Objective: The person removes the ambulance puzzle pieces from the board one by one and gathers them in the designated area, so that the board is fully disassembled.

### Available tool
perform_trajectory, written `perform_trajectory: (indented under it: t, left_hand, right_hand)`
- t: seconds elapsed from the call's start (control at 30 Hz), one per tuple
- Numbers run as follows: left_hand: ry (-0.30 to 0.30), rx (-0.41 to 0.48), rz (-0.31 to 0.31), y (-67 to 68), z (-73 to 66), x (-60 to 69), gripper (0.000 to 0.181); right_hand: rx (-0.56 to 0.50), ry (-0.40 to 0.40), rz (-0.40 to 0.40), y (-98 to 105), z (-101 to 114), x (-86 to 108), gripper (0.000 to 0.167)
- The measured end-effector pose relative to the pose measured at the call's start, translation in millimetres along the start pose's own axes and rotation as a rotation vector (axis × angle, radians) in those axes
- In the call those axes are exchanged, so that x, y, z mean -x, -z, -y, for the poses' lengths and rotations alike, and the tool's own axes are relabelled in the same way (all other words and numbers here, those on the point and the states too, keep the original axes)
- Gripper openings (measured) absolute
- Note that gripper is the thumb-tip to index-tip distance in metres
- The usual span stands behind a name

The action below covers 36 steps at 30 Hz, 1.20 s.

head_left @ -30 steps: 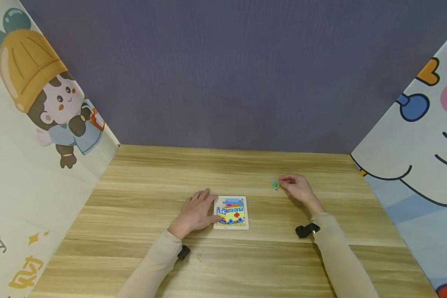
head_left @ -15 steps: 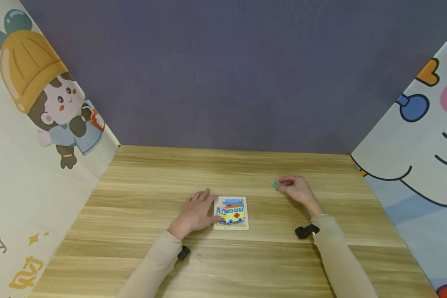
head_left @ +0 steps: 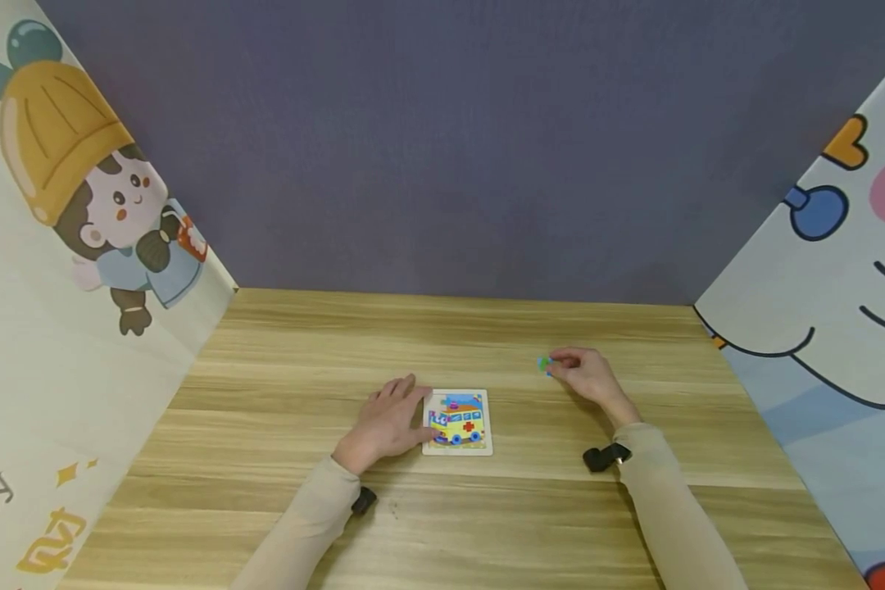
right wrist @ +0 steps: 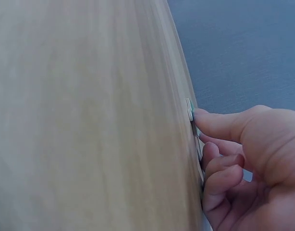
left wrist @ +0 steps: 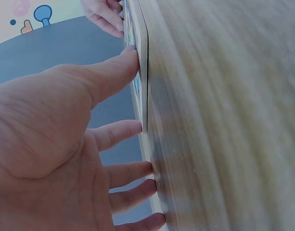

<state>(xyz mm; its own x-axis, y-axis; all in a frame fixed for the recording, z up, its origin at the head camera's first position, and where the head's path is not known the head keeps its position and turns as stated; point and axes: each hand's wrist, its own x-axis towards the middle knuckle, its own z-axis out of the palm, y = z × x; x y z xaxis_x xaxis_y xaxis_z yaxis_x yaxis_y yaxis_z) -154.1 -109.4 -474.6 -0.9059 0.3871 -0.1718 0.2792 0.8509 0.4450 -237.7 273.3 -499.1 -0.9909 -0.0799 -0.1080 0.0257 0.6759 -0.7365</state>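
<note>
A small square jigsaw puzzle (head_left: 460, 426) in a pale frame lies on the table, showing a yellow ambulance with a red cross. Its upper left corner is a bare pale patch. Spread out at the puzzle's left side is my left hand (head_left: 387, 419); its thumb rests on the picture and its index finger touches the frame's edge, as the left wrist view also shows. Farther back and to the right, my right hand (head_left: 590, 379) pinches a small green and blue puzzle piece (head_left: 543, 364) at table level. In the right wrist view the thumb covers part of that piece (right wrist: 190, 109).
The wood-grain table (head_left: 487, 524) reaches back to a dark blue-grey partition (head_left: 442, 147). Printed cartoon panels stand along the left (head_left: 81, 369) and right (head_left: 819, 328) sides. A black wrist camera (head_left: 606, 457) is strapped to the right sleeve.
The right fingers have moved slightly left onto the green and blue puzzle piece and now pinch it. The left hand and the puzzle have stayed where they were.
</note>
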Motion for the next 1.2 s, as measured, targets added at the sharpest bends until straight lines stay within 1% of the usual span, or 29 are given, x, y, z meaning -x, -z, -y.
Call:
perform_trajectory:
  t: [0.33, 0.43, 0.6, 0.77, 0.9, 1.07, 1.2]
  left_hand:
    - [-0.008, 0.006, -0.003, -0.3, 0.1, 0.8, 0.073]
    - [-0.008, 0.004, -0.002, -0.9, 0.3, 0.3, 0.073]
    - [-0.008, -0.006, 0.0, -0.8, 1.1, -0.5, 0.074]
    - [-0.01, -0.013, 0.002, 0.9, 0.8, -0.1, 0.074]
    - [-0.021, -0.018, 0.0, 1.6, 0.3, -0.3, 0.074]
    - [-0.021, -0.017, -0.002, 0.7, 0.5, -0.6, 0.074]
    - [-0.015, -0.015, 0.0, 0.0, 0.1, -0.5, 0.074]
  right_hand:
    - [-0.031, 0.002, -0.001, 0.8, -0.7, 3.9, 0.046]
    - [-0.032, 0.012, -0.033, -1.3, 3.0, 6.4, 0.042]
    - [-0.04, 0.068, -0.073, -8.1, 11.6, 10.5, 0.034]
    - [-0.054, 0.094, -0.042, -16.9, 18.6, 12.8, 0.029]
    - [-0.051, 0.104, -0.017, -24.6, 25.1, 15.6, 0.028]
    - [-0.035, 0.104, -0.005, -36.2, 35.9, 19.9, 0.028]
    - [-0.027, 0.122, 0.009, -46.1, 45.3, 23.7, 0.027]
